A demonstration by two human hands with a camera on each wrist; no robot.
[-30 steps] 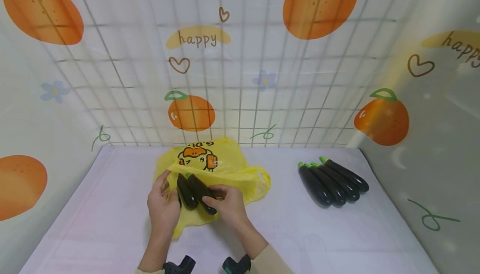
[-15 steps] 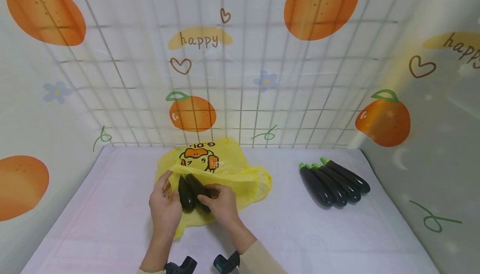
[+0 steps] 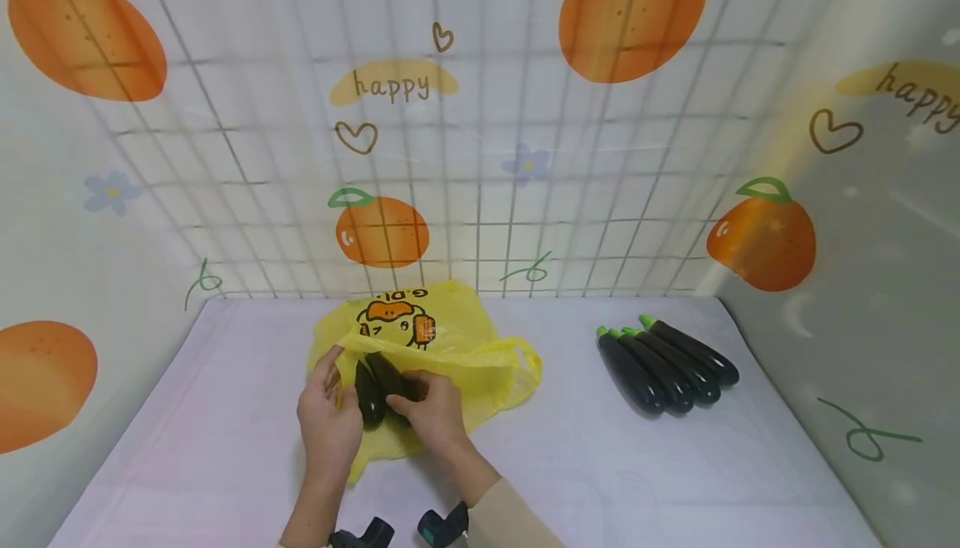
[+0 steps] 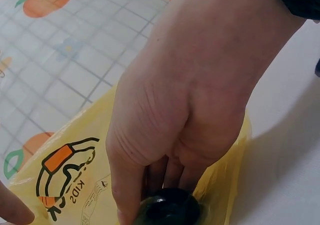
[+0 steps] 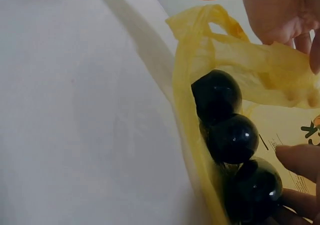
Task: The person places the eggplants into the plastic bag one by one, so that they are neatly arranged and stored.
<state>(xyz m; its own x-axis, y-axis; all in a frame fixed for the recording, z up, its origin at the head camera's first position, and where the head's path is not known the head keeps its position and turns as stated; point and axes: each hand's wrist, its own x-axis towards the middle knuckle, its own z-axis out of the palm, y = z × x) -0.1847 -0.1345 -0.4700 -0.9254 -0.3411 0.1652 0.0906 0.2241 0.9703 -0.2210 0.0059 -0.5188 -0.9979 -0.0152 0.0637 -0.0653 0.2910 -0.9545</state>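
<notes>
A yellow plastic bag with a printed cartoon lies on the table, its mouth toward the person. My left hand holds the bag's mouth up at its left side; fingertips show faintly through the film in the right wrist view. My right hand grips an eggplant partway inside the bag, thumb on top. Its dark rounded end shows below that hand in the left wrist view. Left of it lies a second eggplant. A third eggplant, against the bag's side, is hidden in the head view.
Several loose eggplants lie side by side at the table's right, green stems toward the back. A bag handle sticks out to the right. The white table meets a sheet-covered grid wall behind it.
My right hand has shifted left with its eggplant, bringing it closer against the one beside it. My left hand keeps its hold on the bag, nearly still.
</notes>
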